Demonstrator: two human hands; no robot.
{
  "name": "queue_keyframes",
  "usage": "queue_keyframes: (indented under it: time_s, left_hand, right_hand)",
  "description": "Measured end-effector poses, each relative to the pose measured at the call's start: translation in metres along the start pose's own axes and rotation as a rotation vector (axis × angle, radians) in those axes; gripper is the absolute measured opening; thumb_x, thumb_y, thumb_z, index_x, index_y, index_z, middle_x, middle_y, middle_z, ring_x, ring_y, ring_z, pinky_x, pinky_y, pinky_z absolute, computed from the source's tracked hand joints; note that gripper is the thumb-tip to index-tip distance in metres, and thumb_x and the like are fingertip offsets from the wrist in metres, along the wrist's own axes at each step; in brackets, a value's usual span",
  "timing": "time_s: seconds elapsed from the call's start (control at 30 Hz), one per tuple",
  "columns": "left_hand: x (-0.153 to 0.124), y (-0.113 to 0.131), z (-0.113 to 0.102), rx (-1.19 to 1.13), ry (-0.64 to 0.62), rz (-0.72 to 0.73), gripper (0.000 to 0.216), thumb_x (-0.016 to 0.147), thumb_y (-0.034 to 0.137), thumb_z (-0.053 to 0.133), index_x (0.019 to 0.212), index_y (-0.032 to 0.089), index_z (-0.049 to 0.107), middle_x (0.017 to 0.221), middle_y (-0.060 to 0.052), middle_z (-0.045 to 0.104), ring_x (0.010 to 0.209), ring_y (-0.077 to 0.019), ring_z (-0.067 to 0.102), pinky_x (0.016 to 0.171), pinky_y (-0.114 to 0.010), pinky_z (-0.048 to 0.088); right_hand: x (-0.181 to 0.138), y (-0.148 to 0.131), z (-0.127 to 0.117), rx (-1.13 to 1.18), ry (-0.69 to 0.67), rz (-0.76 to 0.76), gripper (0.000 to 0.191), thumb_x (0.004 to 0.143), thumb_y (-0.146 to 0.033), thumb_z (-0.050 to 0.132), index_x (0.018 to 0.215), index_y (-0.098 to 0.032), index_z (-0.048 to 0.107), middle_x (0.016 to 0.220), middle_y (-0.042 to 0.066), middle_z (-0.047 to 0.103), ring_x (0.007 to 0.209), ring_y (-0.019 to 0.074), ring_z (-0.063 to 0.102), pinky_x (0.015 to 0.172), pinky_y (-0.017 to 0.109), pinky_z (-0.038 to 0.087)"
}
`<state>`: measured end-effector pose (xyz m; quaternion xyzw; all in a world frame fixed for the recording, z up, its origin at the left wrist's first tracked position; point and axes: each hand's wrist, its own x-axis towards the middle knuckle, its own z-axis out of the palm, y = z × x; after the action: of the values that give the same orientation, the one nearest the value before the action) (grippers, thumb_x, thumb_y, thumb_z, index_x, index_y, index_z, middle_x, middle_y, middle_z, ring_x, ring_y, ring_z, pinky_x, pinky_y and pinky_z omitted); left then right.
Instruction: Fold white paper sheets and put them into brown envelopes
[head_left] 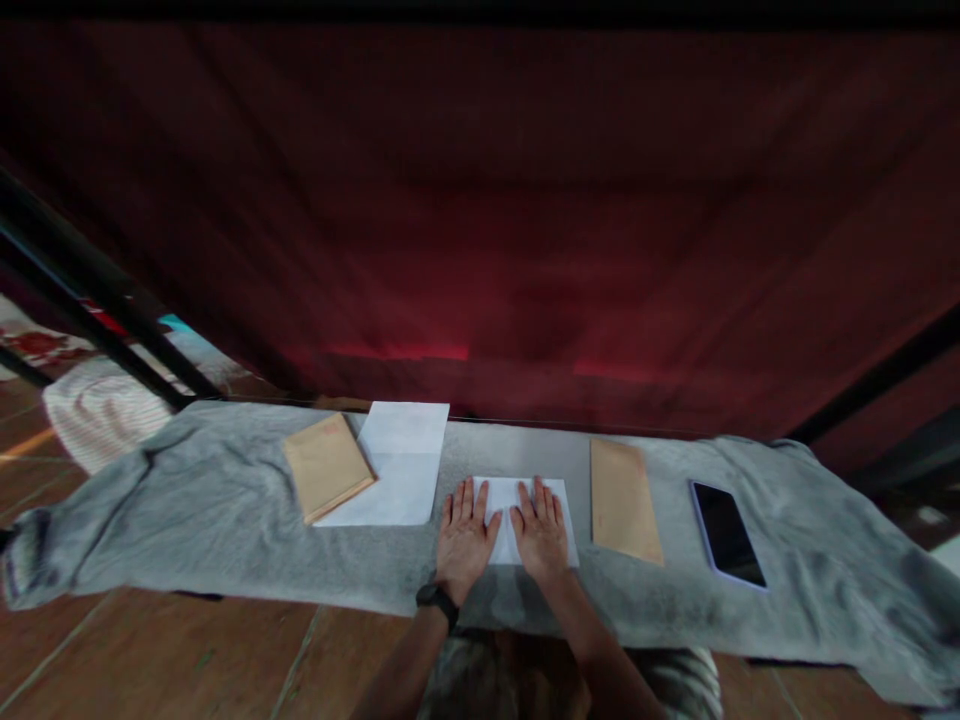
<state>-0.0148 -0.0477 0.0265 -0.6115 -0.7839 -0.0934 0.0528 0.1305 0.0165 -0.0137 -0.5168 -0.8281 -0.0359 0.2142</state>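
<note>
A white sheet of paper (508, 545), which looks folded, lies flat in front of me on a grey cloth. My left hand (465, 535) rests on its left part, palm down with fingers stretched out. On the right part lies my right hand (541, 530), also flat, fingers spread. Both thumbs point inward, with a strip of paper showing between them. To the right of my hands is a single brown envelope (624, 500). Off to the left, a stack of brown envelopes (328, 468) overlaps a larger white sheet (401, 465) that has a crease across it.
The grey cloth (225, 520) covers a long, narrow bench. A phone (727, 533) with a dark screen lies at the right. Behind the bench hangs a dark red curtain (495, 220), with black metal bars (105, 300) at the left. Brown floor tiles (202, 650) show below.
</note>
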Motion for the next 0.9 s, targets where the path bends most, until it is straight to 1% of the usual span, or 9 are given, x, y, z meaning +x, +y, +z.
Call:
queue_keyframes:
  time_s: [0.13, 0.23, 0.33, 0.43, 0.53, 0.67, 0.73, 0.8, 0.9]
  left_hand:
    - [0.0, 0.001, -0.003, -0.01, -0.007, -0.002, 0.067, 0.097, 0.057, 0.034, 0.153, 0.02, 0.035, 0.159, -0.013, 0.035, 0.148, -0.0289, 0.029, 0.12, -0.05, 0.024]
    - [0.0, 0.001, -0.004, -0.019, -0.011, -0.002, 0.07, 0.096, 0.06, 0.035, 0.153, 0.019, 0.035, 0.159, -0.014, 0.034, 0.148, -0.0297, 0.029, 0.12, -0.05, 0.023]
    - [0.0, 0.002, -0.007, -0.021, -0.021, -0.002, 0.071, 0.096, 0.06, 0.035, 0.152, 0.017, 0.036, 0.159, -0.015, 0.032, 0.148, -0.0304, 0.029, 0.12, -0.049, 0.023]
    - [0.0, 0.003, -0.007, -0.017, -0.022, -0.001, 0.071, 0.096, 0.06, 0.035, 0.152, 0.017, 0.036, 0.159, -0.015, 0.032, 0.148, -0.0309, 0.029, 0.12, -0.05, 0.023]
    - [0.0, 0.003, -0.004, -0.012, -0.007, 0.003, 0.072, 0.095, 0.06, 0.035, 0.152, 0.017, 0.036, 0.159, -0.016, 0.033, 0.147, -0.0315, 0.03, 0.12, -0.05, 0.023]
    - [0.0, 0.002, 0.0, -0.002, 0.024, 0.01, 0.072, 0.095, 0.06, 0.035, 0.152, 0.016, 0.036, 0.159, -0.017, 0.034, 0.148, -0.031, 0.029, 0.12, -0.051, 0.022]
    - [-0.001, 0.002, 0.001, 0.003, 0.027, 0.011, 0.072, 0.095, 0.06, 0.035, 0.152, 0.017, 0.036, 0.159, -0.016, 0.033, 0.148, -0.0308, 0.03, 0.12, -0.05, 0.023]
    - [-0.001, 0.001, 0.001, 0.008, 0.026, 0.01, 0.072, 0.095, 0.06, 0.035, 0.152, 0.017, 0.036, 0.159, -0.016, 0.034, 0.147, -0.0305, 0.031, 0.119, -0.05, 0.023]
    - [-0.001, 0.001, 0.002, 0.012, 0.031, 0.016, 0.072, 0.096, 0.06, 0.034, 0.152, 0.017, 0.035, 0.159, -0.017, 0.033, 0.147, -0.0302, 0.031, 0.119, -0.05, 0.024]
  right_hand:
    - [-0.003, 0.021, 0.002, -0.038, 0.02, 0.056, 0.054, 0.103, -0.04, 0.031, 0.149, -0.014, 0.042, 0.155, 0.018, 0.039, 0.142, 0.0294, 0.038, 0.116, 0.049, 0.026]
    - [-0.005, 0.037, 0.001, -0.043, 0.087, 0.07, 0.059, 0.104, -0.043, 0.026, 0.15, -0.009, 0.04, 0.152, 0.02, 0.043, 0.14, 0.0302, 0.041, 0.113, 0.049, 0.03]
    - [-0.006, 0.044, -0.001, -0.044, 0.14, 0.082, 0.062, 0.104, -0.044, 0.024, 0.149, -0.004, 0.039, 0.148, 0.023, 0.047, 0.137, 0.0308, 0.045, 0.111, 0.049, 0.034]
    - [-0.006, 0.042, -0.004, -0.047, 0.162, 0.115, 0.062, 0.104, -0.043, 0.025, 0.148, -0.002, 0.04, 0.146, 0.024, 0.049, 0.134, 0.0319, 0.048, 0.11, 0.049, 0.035]
    - [-0.011, 0.028, -0.007, -0.042, 0.17, 0.133, 0.059, 0.104, -0.039, 0.026, 0.148, -0.003, 0.04, 0.148, 0.023, 0.047, 0.135, 0.0316, 0.047, 0.111, 0.049, 0.035]
    - [-0.03, 0.003, -0.013, 0.014, 0.113, -0.015, 0.052, 0.103, -0.038, 0.031, 0.148, -0.016, 0.045, 0.154, 0.014, 0.043, 0.139, 0.0271, 0.042, 0.114, 0.045, 0.031]
    - [-0.041, -0.003, -0.017, 0.03, 0.111, -0.051, 0.049, 0.102, -0.038, 0.037, 0.146, -0.018, 0.048, 0.154, 0.014, 0.043, 0.139, 0.0275, 0.043, 0.115, 0.045, 0.03]
    - [-0.048, -0.001, -0.02, 0.024, 0.123, -0.043, 0.049, 0.101, -0.038, 0.041, 0.145, -0.018, 0.048, 0.153, 0.016, 0.043, 0.138, 0.0286, 0.043, 0.114, 0.046, 0.031]
    - [-0.055, 0.012, -0.024, -0.022, 0.134, -0.034, 0.051, 0.101, -0.038, 0.042, 0.146, -0.016, 0.047, 0.153, 0.018, 0.042, 0.137, 0.0299, 0.045, 0.112, 0.047, 0.032]
